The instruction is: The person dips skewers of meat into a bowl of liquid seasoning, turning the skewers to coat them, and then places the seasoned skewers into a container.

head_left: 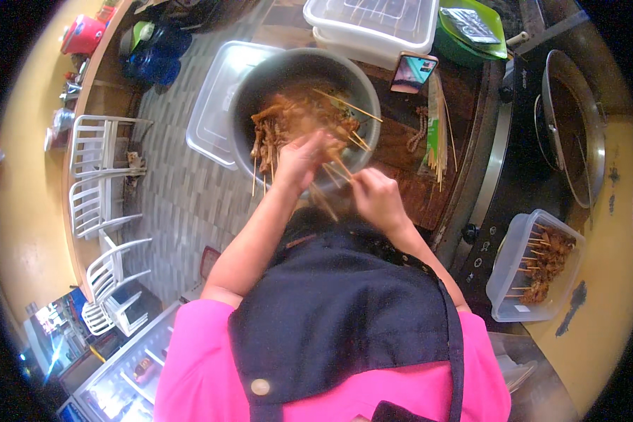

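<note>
A large grey pot (pixel 236 116) holds a heap of brown, sauced meat pieces (pixel 281 112), blurred in the middle, with several wooden skewers sticking out over its rim. My left hand (pixel 304 160) is over the pot's near side, fingers closed around a piece at the upper end of a bamboo skewer (pixel 342 167). Just to the right, my right hand (pixel 378 197) grips the lower end of that same skewer between thumb and fingers. Other skewers below the left hand are smeared by motion. What exactly sits under the left fingers is partly hidden.
Behind the pot are a clear lid (pixel 211 105) and a white lidded tub (pixel 373 53). A phone (pixel 413 72) stands beside a pack of bare skewers (pixel 437 133). At right are a wide wok (pixel 577 133) on the stove and a plastic box (pixel 503 281) of finished skewers. White chairs (pixel 95 176) stand left.
</note>
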The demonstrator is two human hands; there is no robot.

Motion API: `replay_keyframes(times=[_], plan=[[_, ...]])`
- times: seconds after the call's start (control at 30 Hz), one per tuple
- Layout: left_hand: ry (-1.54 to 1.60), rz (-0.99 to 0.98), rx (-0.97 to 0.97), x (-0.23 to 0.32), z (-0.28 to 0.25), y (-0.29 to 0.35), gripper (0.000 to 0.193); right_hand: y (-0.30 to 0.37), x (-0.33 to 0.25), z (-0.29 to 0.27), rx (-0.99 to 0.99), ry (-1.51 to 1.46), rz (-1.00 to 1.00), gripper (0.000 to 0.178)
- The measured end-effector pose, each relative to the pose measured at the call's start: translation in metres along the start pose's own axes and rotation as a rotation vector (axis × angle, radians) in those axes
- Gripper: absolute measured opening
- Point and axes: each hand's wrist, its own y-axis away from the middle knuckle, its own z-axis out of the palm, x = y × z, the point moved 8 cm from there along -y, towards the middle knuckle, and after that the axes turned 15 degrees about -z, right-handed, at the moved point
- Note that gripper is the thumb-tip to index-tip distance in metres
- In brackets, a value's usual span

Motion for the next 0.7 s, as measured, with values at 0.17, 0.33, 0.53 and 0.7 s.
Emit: replay_keyframes(times=[0.17, 0.33, 0.53, 0.7], plan=[[-0.012, -0.011, 0.045, 0.001, 0.001, 0.005, 0.026, 0.000, 0.001, -0.001, -0.004, 0.017, 0.010, 0.006], [0.270, -0.017, -0.141, 0.015, -0.018, -0.020, 0.025, 0.003, 0.001, -0.003, 0.024, -0.046, 0.031, 0.005], [0.200, 0.038, -0.095, 0.019, -0.017, -0.025, 0.028, 0.007, 0.001, -0.001, -0.024, -0.029, 0.025, 0.005], [0.098, -0.024, -0.083, 0.014, -0.016, -0.025, 0.025, 0.008, 0.002, 0.000, -0.013, -0.020, 0.019, 0.006]])
